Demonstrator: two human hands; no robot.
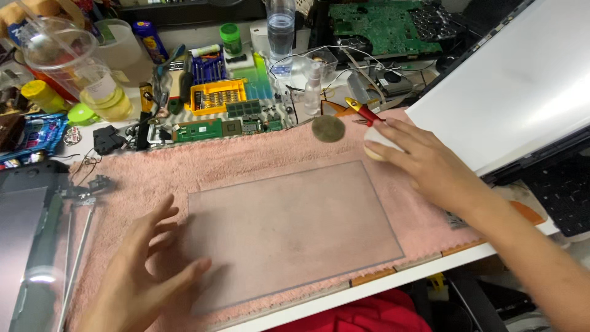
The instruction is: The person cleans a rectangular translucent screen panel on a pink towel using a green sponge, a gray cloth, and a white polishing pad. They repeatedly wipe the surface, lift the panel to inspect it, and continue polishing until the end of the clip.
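Steadying the clear sheet [289, 230] on the pink towel [246, 163], our left hand [144, 273] rests spread open at its edge; our right hand [418, 160] closes on a pale pad [376, 146]. Next we judge careful, even wiping is called for.

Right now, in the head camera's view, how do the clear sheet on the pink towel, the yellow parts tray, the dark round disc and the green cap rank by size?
1. Clear sheet, much the largest.
2. Yellow parts tray.
3. Dark round disc.
4. Green cap.

The disc and cap look close in size, and the cap lies farther from the camera, so their order is unsure.
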